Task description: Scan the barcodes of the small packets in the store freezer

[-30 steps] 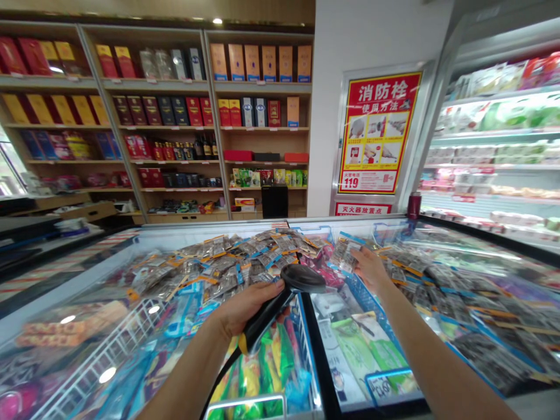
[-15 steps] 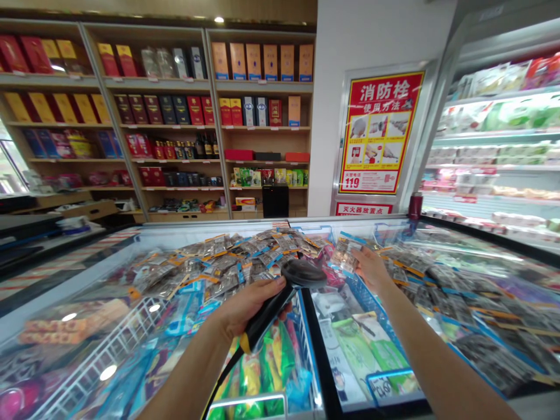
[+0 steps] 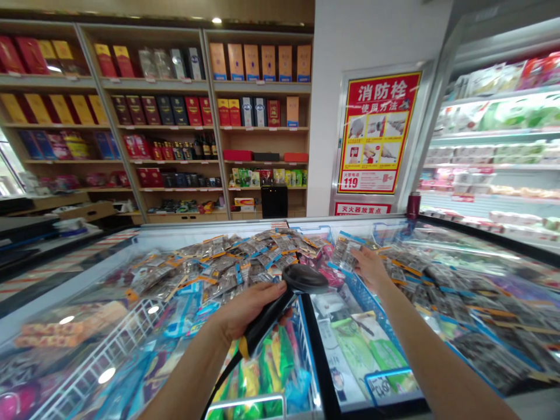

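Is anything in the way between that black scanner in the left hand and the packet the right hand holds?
Nothing visible stands between the black handheld scanner in the left hand and the blue-edged packet in the right hand. Pink packaging shows behind the gap, seemingly lower down, though depth is hard to judge.

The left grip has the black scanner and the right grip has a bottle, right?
Not quite: the right grip has a small packet, not a bottle. The head view shows it. The left grip does have the black scanner.
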`<state>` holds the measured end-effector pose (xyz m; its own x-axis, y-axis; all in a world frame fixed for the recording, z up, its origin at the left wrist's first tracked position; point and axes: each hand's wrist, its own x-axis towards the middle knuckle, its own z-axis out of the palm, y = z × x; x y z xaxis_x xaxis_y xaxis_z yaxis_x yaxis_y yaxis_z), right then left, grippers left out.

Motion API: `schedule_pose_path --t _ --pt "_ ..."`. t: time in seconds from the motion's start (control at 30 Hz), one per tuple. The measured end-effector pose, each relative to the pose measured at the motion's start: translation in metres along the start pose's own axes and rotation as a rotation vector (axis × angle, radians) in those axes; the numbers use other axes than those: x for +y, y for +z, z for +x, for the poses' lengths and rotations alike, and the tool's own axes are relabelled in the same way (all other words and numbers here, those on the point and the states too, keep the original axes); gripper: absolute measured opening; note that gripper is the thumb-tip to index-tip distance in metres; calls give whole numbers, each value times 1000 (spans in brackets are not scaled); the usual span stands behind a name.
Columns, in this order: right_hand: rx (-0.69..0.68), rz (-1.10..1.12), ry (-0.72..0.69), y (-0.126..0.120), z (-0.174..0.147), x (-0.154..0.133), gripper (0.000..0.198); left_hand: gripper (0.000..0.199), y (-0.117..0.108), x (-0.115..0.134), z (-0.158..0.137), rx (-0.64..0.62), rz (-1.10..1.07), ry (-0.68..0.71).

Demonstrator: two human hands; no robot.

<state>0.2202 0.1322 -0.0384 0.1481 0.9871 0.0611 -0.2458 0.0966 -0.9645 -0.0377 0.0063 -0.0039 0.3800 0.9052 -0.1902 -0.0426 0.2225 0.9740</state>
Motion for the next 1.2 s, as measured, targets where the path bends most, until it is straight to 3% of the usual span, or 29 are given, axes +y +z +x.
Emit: schedule_pose_path --t 0.47,1.2 --pt "-39 -3 -34 -7 9 7 28 46 1 2 -1 31 -1 -1" --pt "14 32 -8 -2 2 1 23 47 1 2 -2 21 16 8"
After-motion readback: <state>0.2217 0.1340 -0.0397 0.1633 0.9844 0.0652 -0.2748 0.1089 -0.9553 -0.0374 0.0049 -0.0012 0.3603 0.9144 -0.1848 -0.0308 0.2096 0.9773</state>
